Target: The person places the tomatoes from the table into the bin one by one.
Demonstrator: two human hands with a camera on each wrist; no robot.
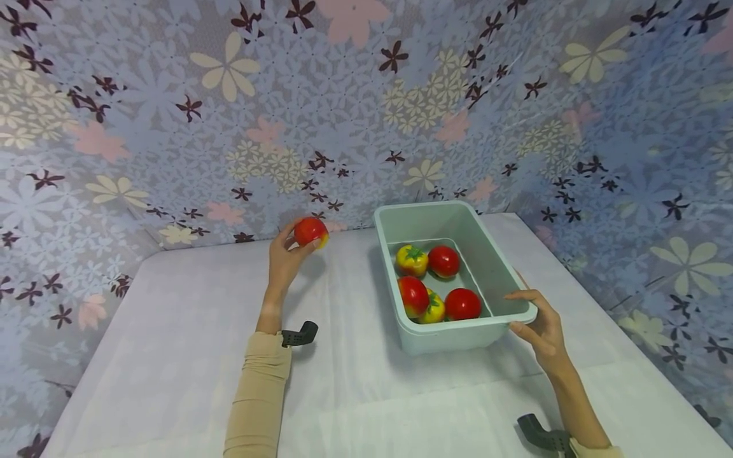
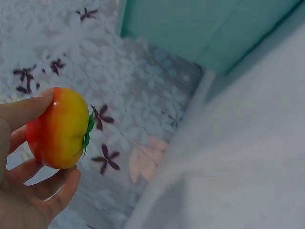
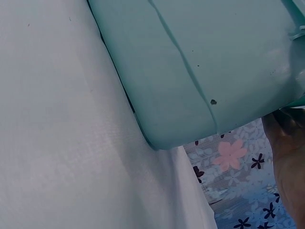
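My left hand (image 1: 284, 257) holds a red-and-yellow tomato (image 1: 311, 232) above the table, left of the bin and apart from it. In the left wrist view, thumb and fingers surround the tomato (image 2: 62, 129), whose yellow end and green leafy top face right. A pale green plastic bin (image 1: 452, 337) contains several more tomatoes, some red (image 1: 443, 261), some mostly yellow with green tops (image 1: 411, 260). My right hand (image 1: 541, 327) grips the bin's rim at its near right corner. The right wrist view shows the bin's outer wall (image 3: 157, 81) with part of the hand (image 3: 288, 157) at the right edge.
A white cloth covers the table (image 1: 189, 331). Flower-patterned fabric (image 1: 343, 127) rises behind the table and along its sides. The bin stands right of the middle, near the back edge.
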